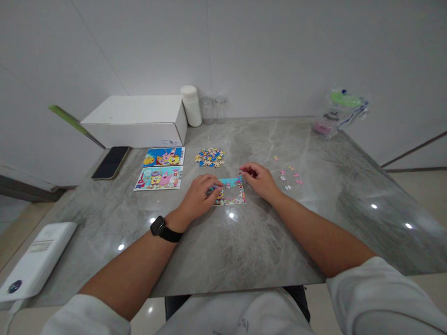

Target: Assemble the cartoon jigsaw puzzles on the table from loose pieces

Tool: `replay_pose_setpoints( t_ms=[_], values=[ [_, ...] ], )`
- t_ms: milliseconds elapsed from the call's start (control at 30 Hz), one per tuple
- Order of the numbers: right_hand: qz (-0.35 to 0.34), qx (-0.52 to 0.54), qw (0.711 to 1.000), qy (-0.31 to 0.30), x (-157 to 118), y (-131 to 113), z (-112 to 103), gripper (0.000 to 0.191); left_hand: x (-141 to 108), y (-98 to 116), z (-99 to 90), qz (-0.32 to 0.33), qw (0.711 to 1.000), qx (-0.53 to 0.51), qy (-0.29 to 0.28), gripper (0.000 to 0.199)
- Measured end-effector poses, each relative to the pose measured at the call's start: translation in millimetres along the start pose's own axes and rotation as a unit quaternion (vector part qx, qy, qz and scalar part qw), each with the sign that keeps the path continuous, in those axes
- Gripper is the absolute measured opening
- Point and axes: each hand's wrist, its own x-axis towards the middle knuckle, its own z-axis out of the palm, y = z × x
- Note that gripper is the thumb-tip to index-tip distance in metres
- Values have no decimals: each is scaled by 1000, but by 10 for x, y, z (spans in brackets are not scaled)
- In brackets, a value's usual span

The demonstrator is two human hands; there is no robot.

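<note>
A partly assembled jigsaw puzzle (231, 201) lies on the grey marbled table, its bright border surrounding a gap in the middle. My left hand (202, 193), with a black watch on the wrist, is curled over the puzzle's left edge, thumb and fingers holding it against the table. My right hand (259, 180) is at the upper right corner, thumb and index finger pinched on what looks like a small puzzle piece (241, 173), mostly hidden by the fingertips. Beyond the puzzle is a heap of loose pieces (210, 157). Several pink and white pieces (287, 187) are scattered to the right.
Two cartoon picture cards (159, 178) lie left of the pieces, beside a phone (111, 162). Along the wall stand a white box (133, 119), a white bottle (191, 107) and two clear glasses (219, 109). A plastic bag (337, 115) is back right; a white power bank (37, 260) sits front left.
</note>
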Motion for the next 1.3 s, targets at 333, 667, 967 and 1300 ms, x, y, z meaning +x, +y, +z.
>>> replay_pose_setpoints(
  t_ms=[333, 667, 967, 1300],
  values=[
    [-47, 10, 999, -8, -46, -131, 23, 22, -10, 57, -17, 43, 997, 2, -58, 23],
    [1, 111, 993, -45, -202, -338, 148, 23, -33, 215, -50, 78, 991, -31, -103, 43],
    [5, 122, 990, -67, -208, -338, 134, 23, -37, 146, -37, 51, 995, -67, -56, 43],
    [-92, -1, 991, -93, -205, -352, 75, 30, -42, 113, -15, 55, 994, -76, -49, 43]
  ],
)
